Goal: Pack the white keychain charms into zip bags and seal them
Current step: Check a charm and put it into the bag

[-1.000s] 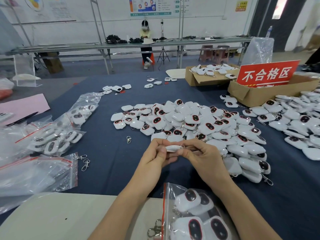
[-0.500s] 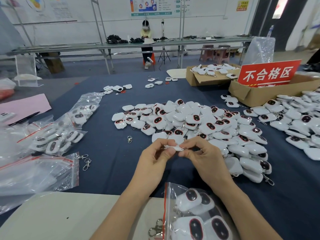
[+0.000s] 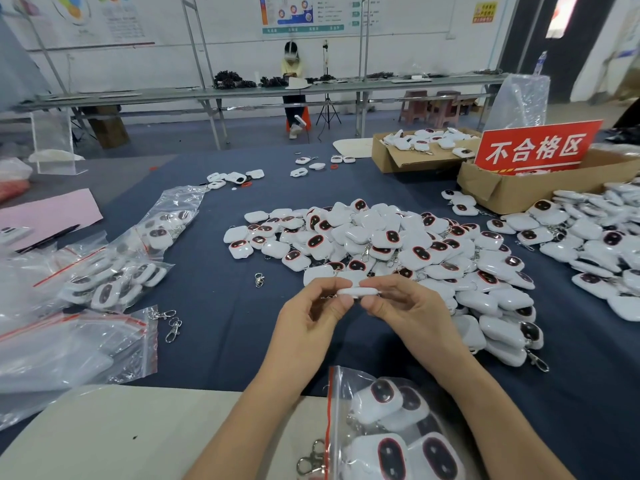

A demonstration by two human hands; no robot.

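A single white keychain charm [image 3: 358, 291] is held edge-on above the dark blue table, pinched between my left hand [image 3: 311, 315] and my right hand [image 3: 405, 308]. Just behind my hands lies a large pile of white charms [image 3: 398, 244] with dark oval faces. A zip bag [image 3: 384, 427] with a red seal strip sits at the near edge between my forearms and holds several charms. A metal clasp [image 3: 311, 460] lies beside its mouth.
Filled zip bags [image 3: 114, 271] and flat clear bags [image 3: 62, 348] lie at the left. Loose clasps [image 3: 169, 322] rest beside them. Another charm pile [image 3: 602, 237] is at the right, behind it cardboard boxes [image 3: 512, 188] with a red sign [image 3: 536, 148]. A person sits at a far bench.
My hands have turned the charm slightly and shifted a little; the fingers of both hands now pinch its ends more openly. Nothing else moved.
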